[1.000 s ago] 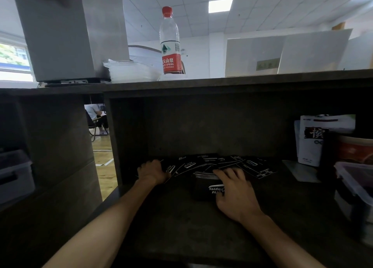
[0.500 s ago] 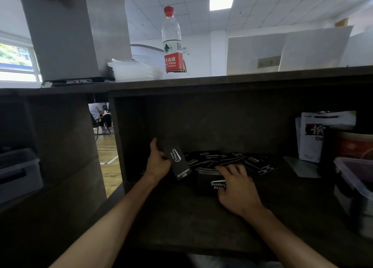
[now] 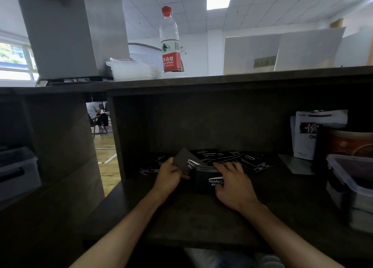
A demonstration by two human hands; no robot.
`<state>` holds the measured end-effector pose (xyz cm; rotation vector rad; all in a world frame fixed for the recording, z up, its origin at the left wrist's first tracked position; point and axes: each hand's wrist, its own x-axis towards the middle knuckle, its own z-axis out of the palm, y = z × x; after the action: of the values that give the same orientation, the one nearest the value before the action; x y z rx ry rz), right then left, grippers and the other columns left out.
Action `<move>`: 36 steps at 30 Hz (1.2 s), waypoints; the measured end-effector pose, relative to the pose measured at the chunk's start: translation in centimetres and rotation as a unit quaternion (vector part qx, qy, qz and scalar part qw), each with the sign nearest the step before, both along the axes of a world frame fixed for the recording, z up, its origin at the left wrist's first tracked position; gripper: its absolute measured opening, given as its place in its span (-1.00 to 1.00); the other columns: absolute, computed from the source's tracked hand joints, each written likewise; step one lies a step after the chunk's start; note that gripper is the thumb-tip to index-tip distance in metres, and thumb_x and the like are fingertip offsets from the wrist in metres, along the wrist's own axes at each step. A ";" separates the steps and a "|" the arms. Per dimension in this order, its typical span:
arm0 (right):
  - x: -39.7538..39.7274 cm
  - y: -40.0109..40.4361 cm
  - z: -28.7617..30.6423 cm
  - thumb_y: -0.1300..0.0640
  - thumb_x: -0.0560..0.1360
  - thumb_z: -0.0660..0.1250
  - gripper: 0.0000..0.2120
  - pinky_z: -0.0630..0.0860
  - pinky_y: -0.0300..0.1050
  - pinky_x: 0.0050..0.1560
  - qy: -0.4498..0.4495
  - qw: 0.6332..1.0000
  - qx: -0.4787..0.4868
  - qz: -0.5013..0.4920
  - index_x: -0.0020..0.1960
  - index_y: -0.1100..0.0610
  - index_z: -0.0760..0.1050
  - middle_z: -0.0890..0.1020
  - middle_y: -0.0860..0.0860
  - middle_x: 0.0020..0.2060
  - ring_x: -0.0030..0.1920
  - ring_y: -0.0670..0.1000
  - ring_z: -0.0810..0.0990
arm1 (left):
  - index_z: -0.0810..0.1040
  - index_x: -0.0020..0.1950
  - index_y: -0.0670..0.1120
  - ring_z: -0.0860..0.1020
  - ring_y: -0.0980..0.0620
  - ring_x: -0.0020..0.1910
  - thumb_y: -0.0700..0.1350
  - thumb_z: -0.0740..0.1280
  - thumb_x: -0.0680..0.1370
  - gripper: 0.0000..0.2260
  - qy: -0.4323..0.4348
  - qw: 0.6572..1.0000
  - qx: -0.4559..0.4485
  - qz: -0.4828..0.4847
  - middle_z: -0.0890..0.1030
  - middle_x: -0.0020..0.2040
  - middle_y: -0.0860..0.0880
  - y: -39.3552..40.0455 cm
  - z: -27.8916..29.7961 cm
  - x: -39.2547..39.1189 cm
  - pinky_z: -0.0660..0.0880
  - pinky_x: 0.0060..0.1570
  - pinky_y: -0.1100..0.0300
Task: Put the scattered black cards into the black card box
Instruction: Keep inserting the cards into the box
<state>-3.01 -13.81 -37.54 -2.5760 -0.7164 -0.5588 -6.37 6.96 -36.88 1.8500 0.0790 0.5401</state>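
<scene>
Left hand [image 3: 170, 172] has its grip pinched on a single black card [image 3: 184, 161], thumb on the card's near face, the card tilted up on edge and leaning right toward the black card box [image 3: 205, 179]. The card's lower right corner sits right at the box's open top, where a stack of white card edges shows; whether it has entered the box cannot be told. Right hand [image 3: 234, 184] lies over the box from the right side, fingers curled across its top and front, grip closed around it and steadying it on the shelf [image 3: 191, 217]. White lettering shows on the box front between the two hands.

Behind the box, toward the back edge of the shelf, the scattered black cards [image 3: 238, 158] are fanned out flat in an overlapping row, with a few more lying to the left of the left hand. At the right end of the shelf stands a white packet [image 3: 308, 138], just beside a brown round tub [image 3: 351, 144], and in front of them a clear plastic container [image 3: 351, 178].

Up on the counter [image 3: 242, 77] above the shelf, a water bottle [image 3: 170, 43] with a red cap stands upright, just right of a clear lidded tray [image 3: 133, 69].
</scene>
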 end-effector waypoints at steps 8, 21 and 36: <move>-0.3 -0.1 0.1 0.01 0.41 0.28 -0.47 0.43 0.00 0.21 -0.020 1.000 0.003 -0.009 0.37 -0.07 0.33 0.43 -0.06 0.22 0.25 0.00 0.29 | 0.54 -0.03 -0.10 0.68 -0.03 -0.28 -0.08 0.17 0.67 -0.80 -0.038 0.996 -0.081 0.015 0.71 -0.15 -0.05 -0.2 0.7 -0.3 0.45 -0.30 0.21; -1.1 -0.2 0.2 -0.01 0.42 0.32 -0.34 0.37 -0.01 0.32 -0.003 1.000 0.002 0.017 0.50 -0.07 0.22 0.34 -0.07 0.33 0.34 -0.02 0.25 | 0.64 -0.03 -0.09 0.60 0.02 0.03 -0.06 0.10 0.63 -0.68 0.107 0.984 0.132 -0.044 0.67 -0.01 -0.04 -0.6 0.1 -0.6 0.47 0.21 0.02; -1.2 -1.0 0.4 0.04 0.49 0.30 -0.35 0.44 -0.06 0.24 -0.029 0.998 -0.059 0.005 0.54 0.02 0.17 0.34 0.00 0.33 0.36 0.01 0.27 | 0.55 0.21 -0.09 0.54 0.05 0.07 -0.17 0.09 0.66 -0.73 0.098 0.991 -0.080 0.050 0.58 0.14 -0.05 -7.6 1.7 1.2 0.46 0.09 0.21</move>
<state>-4.20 -14.79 -37.12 -2.6736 -0.8034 -0.6084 -5.19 -0.61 -35.13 1.7438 0.3400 0.4070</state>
